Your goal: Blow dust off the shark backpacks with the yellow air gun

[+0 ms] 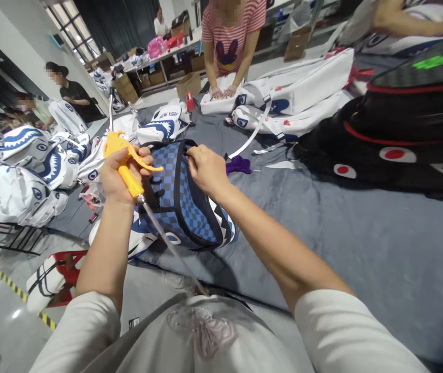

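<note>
A yellow air blow gun (131,180) with a clear hose (171,246) at its lower end is gripped in my left hand (117,178). In front of me lies a blue checkered backpack (202,220) with black trim and a toothed shark pattern. The fingers of my right hand (208,168) are closed in a pinch on the black edge at the top of this backpack. Whether they hold a zipper pull or only the fabric is hidden. My left fingertips are beside the backpack's near left panel.
White shark-face bags (25,171) are piled at the left. More white bags (283,101) lie across the table, where a co-worker in a striped shirt (233,41) presses on one. Black bags (400,134) stand at the right. A purple cloth (239,165) lies on the grey table cover (345,248).
</note>
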{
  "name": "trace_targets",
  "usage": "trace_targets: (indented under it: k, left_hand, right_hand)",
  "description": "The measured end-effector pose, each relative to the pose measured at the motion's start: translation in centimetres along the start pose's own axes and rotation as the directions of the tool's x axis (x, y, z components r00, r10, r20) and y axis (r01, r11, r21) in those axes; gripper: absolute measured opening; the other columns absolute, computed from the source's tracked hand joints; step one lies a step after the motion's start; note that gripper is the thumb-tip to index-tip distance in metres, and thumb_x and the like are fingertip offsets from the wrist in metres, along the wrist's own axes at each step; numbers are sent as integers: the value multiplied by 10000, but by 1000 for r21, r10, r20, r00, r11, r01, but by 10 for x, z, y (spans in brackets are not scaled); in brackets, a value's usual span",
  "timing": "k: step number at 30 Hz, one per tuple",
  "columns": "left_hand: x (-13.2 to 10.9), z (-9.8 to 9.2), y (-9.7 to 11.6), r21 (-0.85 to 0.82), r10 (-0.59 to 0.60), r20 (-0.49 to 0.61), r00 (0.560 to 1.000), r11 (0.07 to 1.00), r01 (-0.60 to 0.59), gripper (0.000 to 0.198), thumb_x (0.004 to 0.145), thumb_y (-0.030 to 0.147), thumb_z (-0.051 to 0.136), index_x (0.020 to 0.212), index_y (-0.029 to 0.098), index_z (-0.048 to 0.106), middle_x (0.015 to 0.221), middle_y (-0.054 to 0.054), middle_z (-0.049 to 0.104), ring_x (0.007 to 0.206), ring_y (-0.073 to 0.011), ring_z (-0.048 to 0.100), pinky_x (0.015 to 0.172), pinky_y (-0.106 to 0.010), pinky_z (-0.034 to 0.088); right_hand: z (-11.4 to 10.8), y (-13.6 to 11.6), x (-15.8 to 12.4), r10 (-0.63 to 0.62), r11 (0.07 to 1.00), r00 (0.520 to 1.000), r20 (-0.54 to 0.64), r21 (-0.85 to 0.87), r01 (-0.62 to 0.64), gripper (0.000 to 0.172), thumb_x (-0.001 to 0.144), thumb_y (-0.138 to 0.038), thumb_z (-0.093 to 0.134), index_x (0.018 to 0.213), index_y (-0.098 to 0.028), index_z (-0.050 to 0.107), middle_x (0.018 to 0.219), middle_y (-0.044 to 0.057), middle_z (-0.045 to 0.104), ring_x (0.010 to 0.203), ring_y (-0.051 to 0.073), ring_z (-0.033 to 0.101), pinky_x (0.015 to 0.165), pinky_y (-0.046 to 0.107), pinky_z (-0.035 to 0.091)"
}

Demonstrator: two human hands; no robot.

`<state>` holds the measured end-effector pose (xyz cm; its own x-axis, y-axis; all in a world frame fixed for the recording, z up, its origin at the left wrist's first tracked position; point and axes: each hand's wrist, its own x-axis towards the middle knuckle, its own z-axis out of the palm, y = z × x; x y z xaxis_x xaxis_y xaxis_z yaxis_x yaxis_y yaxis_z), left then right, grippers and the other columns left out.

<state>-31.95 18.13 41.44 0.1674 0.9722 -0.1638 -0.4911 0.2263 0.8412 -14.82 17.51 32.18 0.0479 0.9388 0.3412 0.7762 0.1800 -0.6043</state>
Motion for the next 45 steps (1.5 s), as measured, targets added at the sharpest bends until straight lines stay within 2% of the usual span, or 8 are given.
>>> trace_targets:
  k: [9,17,24,28,31,34,40,45]
  left_hand:
    - [4,8,-13,-38,83,-53,995,996,-85,234,839,339,617,698,171,535,685,-21,602,548,-96,580,427,-162,431]
    - [15,25,-21,26,63,-38,997,998,-62,238,839,358,626,698,186,540,654,-23,606,537,-104,587,414,-166,425]
    - [6,16,-10,-10,-28,34,999,1000,28,180,830,299,586,720,169,528,673,-21,579,530,-91,560,403,-148,411]
    - [-33,31,-18,24,-87,131,988,996,85,115,780,261,611,762,158,562,720,-23,569,553,-91,558,406,-142,417]
    - [-62,41,-27,39,-128,217,968,992,122,120,720,231,642,786,153,581,727,-23,548,580,-96,552,418,-138,426]
    - [-88,42,-32,51,-133,280,951,991,124,202,665,245,714,805,161,594,735,-20,544,612,-105,552,437,-143,443]
    - [-128,22,-35,10,-152,302,941,988,157,312,636,312,796,850,172,617,748,-19,540,636,-108,541,442,-146,438]
    - [-145,8,-33,-7,-153,308,939,987,163,298,661,321,783,856,165,621,761,-29,554,627,-103,537,463,-157,421]
  right_hand:
    - [-33,-12,-135,-583,748,806,97,-322,580,247,948,-72,426,869,-151,646,735,62,568,664,198,479,632,335,294]
    - [-56,-6,-141,-498,752,843,205,-383,537,274,905,-24,405,958,-142,646,666,46,572,559,176,495,530,326,267]
    - [8,48,-226,-268,890,830,489,-205,408,367,776,25,468,910,-237,689,759,62,713,541,193,585,507,330,389]
    - [-18,69,-183,-182,960,891,415,-121,252,160,913,-228,553,800,-238,666,647,17,665,530,177,578,504,285,375]
    - [-47,58,-119,-30,985,999,38,169,23,246,943,-305,486,1107,-211,644,951,75,719,798,205,659,687,305,478]
    - [-51,36,-80,67,938,980,-186,346,1,252,887,-305,483,1070,-189,612,992,94,689,880,223,638,777,342,491]
    - [-40,20,-101,-70,966,946,-317,214,143,158,926,-250,452,871,-212,595,817,52,642,743,186,599,689,296,450]
    - [-36,67,-111,26,957,960,-280,286,57,157,881,-313,515,771,-233,592,747,35,602,697,192,549,663,317,423]
